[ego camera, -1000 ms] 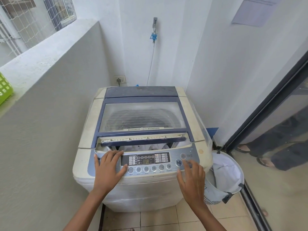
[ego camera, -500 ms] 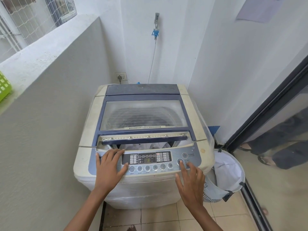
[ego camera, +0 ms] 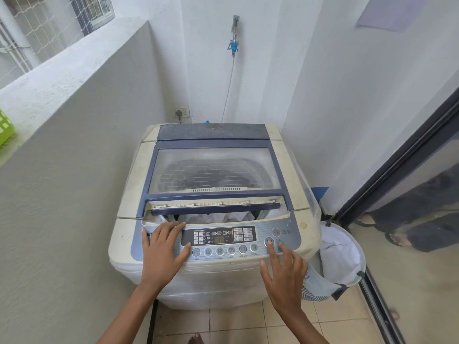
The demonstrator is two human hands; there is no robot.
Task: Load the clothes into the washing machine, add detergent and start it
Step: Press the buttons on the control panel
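Washer (ego camera: 129, 184) lid (ego camera: 213, 175) ajar; your left hand (ego camera: 162, 252) flat on panel (ego camera: 265, 227), 9 o'clock; right hand (ego camera: 285, 274) fingers straight, forefinger on start button (ego camera: 269, 240), 3 o'clock.

- We see the washing machine (ego camera: 129, 184) in matt, yellowed cream plastic, with clear glossy film (ego camera: 213, 279) over its front.
- Its lid window (ego camera: 213, 170) looks to us like cloudy, translucent plastic.
- The control panel (ego camera: 283, 224) has a smooth, silvery sheen.
- The clothes (ego camera: 213, 218) inside are soft white cloth.
- The parapet wall (ego camera: 74, 194) is rough, matt plaster.
- The floor tiles (ego camera: 236, 324) are smooth and slightly glossy.
- The tap (ego camera: 235, 22) is shiny metal.
- The laundry basket (ego camera: 345, 259) is cloth.
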